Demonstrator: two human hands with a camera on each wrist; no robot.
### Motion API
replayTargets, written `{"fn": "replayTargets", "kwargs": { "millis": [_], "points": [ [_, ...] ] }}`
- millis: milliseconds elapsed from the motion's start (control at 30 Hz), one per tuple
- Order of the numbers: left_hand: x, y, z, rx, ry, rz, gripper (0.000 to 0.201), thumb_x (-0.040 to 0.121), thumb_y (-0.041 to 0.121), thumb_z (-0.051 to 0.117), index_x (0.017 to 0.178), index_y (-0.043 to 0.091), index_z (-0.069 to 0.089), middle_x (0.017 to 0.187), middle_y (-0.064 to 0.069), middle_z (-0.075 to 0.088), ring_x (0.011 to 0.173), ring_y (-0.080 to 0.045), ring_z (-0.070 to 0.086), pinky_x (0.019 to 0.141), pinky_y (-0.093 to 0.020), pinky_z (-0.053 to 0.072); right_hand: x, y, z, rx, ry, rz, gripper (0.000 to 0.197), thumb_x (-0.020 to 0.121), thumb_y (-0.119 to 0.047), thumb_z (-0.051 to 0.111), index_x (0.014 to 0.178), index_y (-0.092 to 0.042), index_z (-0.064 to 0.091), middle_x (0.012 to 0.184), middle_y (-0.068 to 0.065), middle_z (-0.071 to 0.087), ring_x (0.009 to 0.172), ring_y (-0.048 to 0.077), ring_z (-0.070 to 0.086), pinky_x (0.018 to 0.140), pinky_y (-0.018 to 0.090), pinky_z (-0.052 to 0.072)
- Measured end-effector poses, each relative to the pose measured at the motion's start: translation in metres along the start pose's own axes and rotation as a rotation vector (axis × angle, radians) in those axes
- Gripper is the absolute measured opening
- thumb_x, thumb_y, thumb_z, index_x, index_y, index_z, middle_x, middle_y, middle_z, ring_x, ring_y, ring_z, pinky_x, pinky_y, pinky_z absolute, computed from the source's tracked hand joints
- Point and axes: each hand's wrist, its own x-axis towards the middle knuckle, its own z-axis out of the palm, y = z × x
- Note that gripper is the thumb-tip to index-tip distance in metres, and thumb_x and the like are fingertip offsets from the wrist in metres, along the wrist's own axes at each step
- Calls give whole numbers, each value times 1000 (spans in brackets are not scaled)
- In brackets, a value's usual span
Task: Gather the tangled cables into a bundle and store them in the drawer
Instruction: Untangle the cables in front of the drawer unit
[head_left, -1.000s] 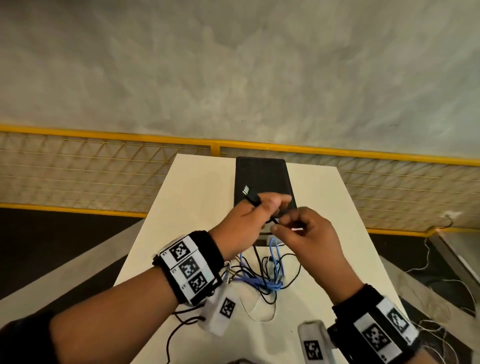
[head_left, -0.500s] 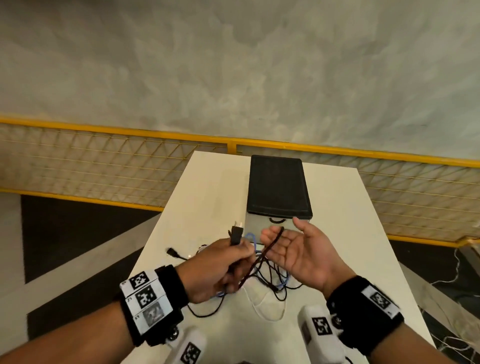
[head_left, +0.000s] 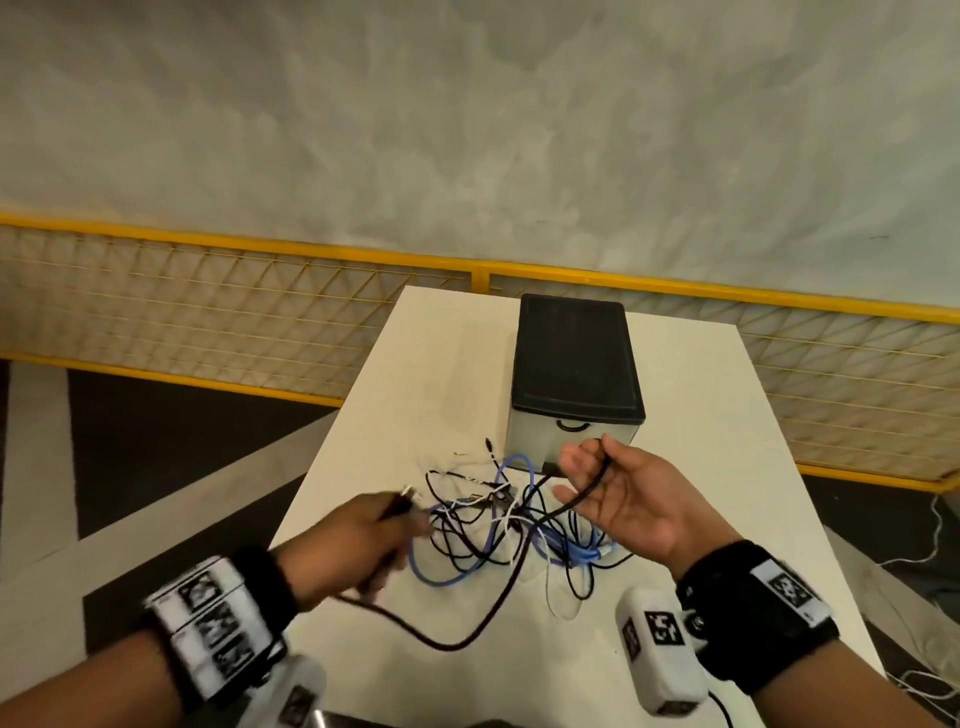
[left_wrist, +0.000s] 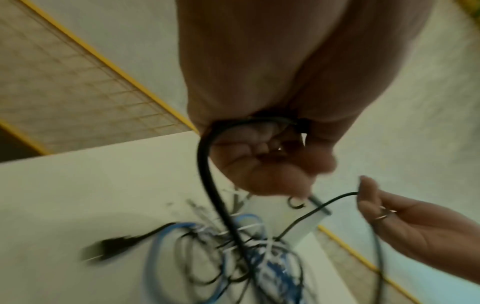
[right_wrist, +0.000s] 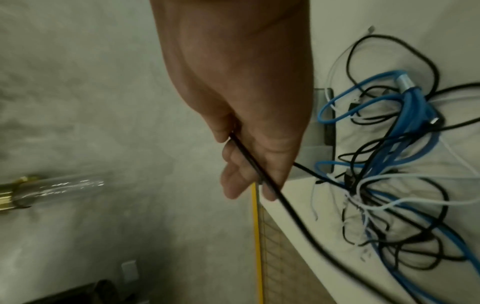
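A tangle of black, blue and white cables (head_left: 498, 525) (left_wrist: 246, 257) (right_wrist: 389, 164) lies on the white table (head_left: 447, 374) in front of a small drawer unit (head_left: 571, 358) with a black top; its drawer looks closed. My left hand (head_left: 384, 525) (left_wrist: 272, 164), left of the tangle, grips a thick black cable (head_left: 467, 642) (left_wrist: 207, 185) near its plug end. That cable sags in a loop toward me, then rises to my right hand (head_left: 576, 478) (right_wrist: 249, 181). This hand is palm up just before the drawer front, fingers relaxed, with the cable (right_wrist: 259, 170) draped across them.
A yellow-framed mesh fence (head_left: 208, 312) runs behind the table, with a grey wall above it. Dark floor drops off left of the table edge (head_left: 311, 499). Thin white wires (head_left: 930, 525) lie on the floor at the right.
The hands, pinched together at the drawer front a second ago, have parted. The left drew the black cable down and left; the right opened, palm up, under it.
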Motion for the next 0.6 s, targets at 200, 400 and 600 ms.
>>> {"fn": "replayTargets", "kwargs": {
  "millis": [200, 400, 600],
  "points": [
    [47, 84, 76, 23, -129, 392, 13, 92, 22, 66, 79, 22, 65, 66, 15, 61, 61, 5, 56, 63, -18, 48, -23, 17, 36, -105, -110, -37, 27, 98, -25, 50, 101, -5, 68, 109, 17, 73, 95, 29, 72, 79, 42, 61],
    [43, 81, 89, 318, -103, 646, 18, 88, 30, 65, 85, 13, 61, 77, 2, 62, 71, -9, 57, 65, -23, 46, -25, -1, 30, -99, -121, 109, 36, 95, -33, 51, 93, -2, 68, 118, 22, 69, 111, 36, 64, 105, 49, 41],
    [20, 47, 88, 937, -333, 615, 32, 95, 42, 53, 113, 16, 61, 112, -7, 67, 103, -22, 61, 78, -31, 44, 2, -7, 10, -44, 13, 271, 39, 96, -25, 47, 97, 9, 66, 87, 21, 73, 78, 34, 75, 68, 48, 61]
  ]
}}
